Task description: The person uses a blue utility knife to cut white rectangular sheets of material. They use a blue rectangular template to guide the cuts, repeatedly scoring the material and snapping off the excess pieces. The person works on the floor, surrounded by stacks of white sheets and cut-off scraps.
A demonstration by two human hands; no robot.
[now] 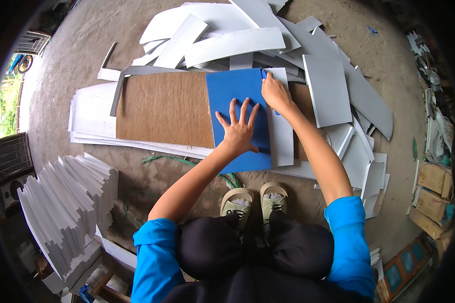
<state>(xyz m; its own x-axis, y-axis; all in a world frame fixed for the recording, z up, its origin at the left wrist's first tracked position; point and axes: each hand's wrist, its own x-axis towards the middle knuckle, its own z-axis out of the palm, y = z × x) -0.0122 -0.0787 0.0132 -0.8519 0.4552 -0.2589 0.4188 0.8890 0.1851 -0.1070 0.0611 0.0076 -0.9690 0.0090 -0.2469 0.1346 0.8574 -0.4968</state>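
Observation:
My left hand [237, 132] presses down with fingers spread on a blue rectangular board [235, 83]. Under its right side lies a white sheet [284, 144], which sticks out as a strip beyond the blue edge. My right hand [275, 93] is closed at the blue board's far right corner. Its fingers grip what looks like a blue utility knife [264, 74], mostly hidden by the hand; its blade cannot be made out. Beneath both sheets is a brown wooden board [162, 108], resting on white panels [93, 111].
Loose white offcuts [232, 46] are heaped beyond the board, with more white panels [327, 91] to the right. A leaning stack of white strips [71, 202] stands at the near left. Green string [169, 160] lies by my feet. Cardboard boxes [435, 180] line the right side.

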